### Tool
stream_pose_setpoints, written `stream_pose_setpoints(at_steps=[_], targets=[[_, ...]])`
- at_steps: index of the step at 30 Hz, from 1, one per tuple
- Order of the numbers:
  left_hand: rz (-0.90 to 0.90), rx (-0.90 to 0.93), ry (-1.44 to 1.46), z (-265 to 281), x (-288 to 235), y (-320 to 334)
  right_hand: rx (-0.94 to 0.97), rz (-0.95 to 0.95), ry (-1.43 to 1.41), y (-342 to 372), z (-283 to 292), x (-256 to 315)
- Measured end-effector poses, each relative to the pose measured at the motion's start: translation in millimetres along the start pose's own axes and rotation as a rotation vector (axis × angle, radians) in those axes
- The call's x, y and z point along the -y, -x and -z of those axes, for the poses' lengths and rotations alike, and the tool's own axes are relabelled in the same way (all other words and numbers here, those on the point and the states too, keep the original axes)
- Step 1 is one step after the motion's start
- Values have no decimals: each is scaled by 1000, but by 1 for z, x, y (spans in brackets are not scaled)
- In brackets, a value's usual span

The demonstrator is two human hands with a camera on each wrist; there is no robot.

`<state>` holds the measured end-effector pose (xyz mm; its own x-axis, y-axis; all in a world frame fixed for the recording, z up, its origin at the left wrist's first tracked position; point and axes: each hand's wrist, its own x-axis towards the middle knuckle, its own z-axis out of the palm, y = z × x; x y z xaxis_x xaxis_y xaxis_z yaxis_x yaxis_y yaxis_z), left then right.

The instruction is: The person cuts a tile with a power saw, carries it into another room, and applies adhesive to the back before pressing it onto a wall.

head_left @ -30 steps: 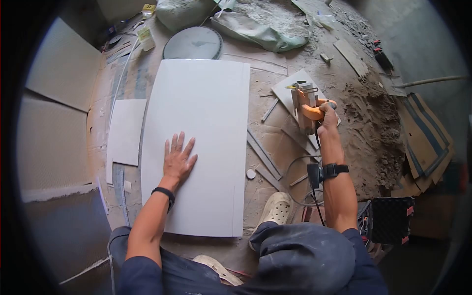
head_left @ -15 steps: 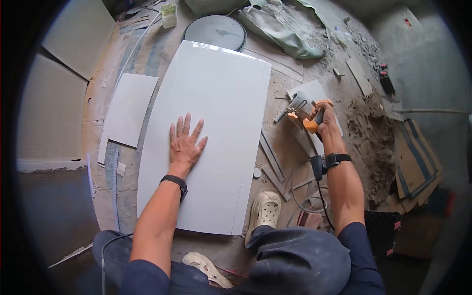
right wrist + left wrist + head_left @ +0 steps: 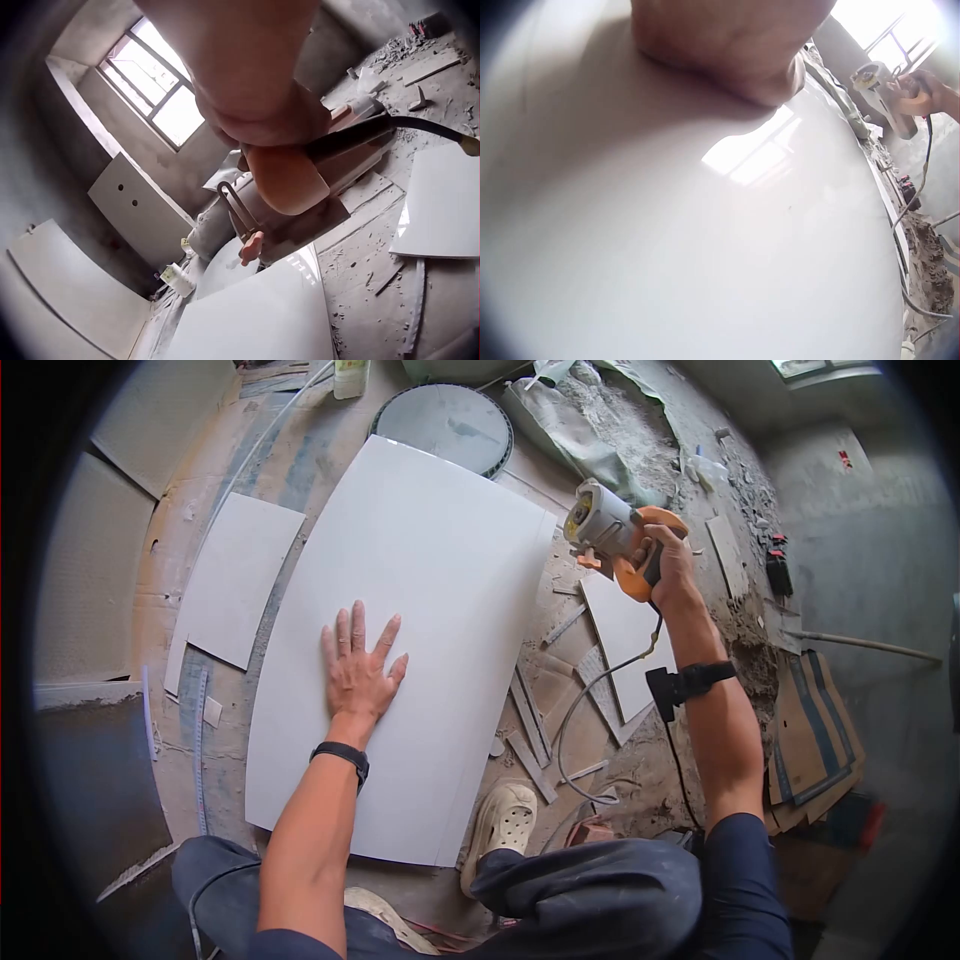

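A large white panel [image 3: 420,560] lies on the floor in front of the person. The left hand [image 3: 360,672] rests flat on it with fingers spread; in the left wrist view the heel of that hand [image 3: 727,45] touches the glossy panel [image 3: 705,262]. To the right, the right hand [image 3: 675,568] grips the orange handle of a corded power tool [image 3: 606,525], held up beyond the panel's right edge. The right wrist view shows the tool's orange handle [image 3: 289,180] beneath the right hand [image 3: 255,97], which hides part of it.
A round lid [image 3: 450,425] stands behind the panel. Smaller white pieces [image 3: 240,575] lie left, and another white piece [image 3: 630,645] with narrow strips [image 3: 530,715] lies right. The tool's cable [image 3: 570,730] loops over the floor near a shoe [image 3: 505,815]. Folded cardboard [image 3: 815,730] lies far right.
The right hand has raised the power tool and turned it, uncovering the white piece below. The left hand stays flat on the panel. The head view has shifted.
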<state>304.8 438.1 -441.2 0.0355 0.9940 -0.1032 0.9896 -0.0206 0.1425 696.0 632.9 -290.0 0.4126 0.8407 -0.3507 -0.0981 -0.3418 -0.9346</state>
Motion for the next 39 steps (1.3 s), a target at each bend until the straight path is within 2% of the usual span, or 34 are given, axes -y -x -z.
stream_pose_setpoints(at_steps=[1,3,8,11,15,22,28,30,37,39], targets=[[6,6,4,-1,-1,-1,-10,99,34,-6,-3,-4],[-1,-2,-1,-4,-1,-3,6,70,53,-15,-10,-12],[-2,-26,32,-7,2,-3,-52,218,74,-31,-25,-36],[-5,-50,71,-7,3,-3,-95,180,69,-45,-30,-38],[-11,-67,79,-6,4,-2,-34,167,47,-49,-34,-38],[5,0,50,-7,5,0,-53,211,35,-60,-40,-50],[3,-69,106,-9,4,1,-84,218,94,-60,-40,-53],[9,0,55,-8,4,0,-46,232,105,-61,-38,-54],[10,11,43,-10,4,0,-74,221,108,-59,-39,-55],[6,-56,111,-10,4,0,-66,211,94,-62,-37,-57]])
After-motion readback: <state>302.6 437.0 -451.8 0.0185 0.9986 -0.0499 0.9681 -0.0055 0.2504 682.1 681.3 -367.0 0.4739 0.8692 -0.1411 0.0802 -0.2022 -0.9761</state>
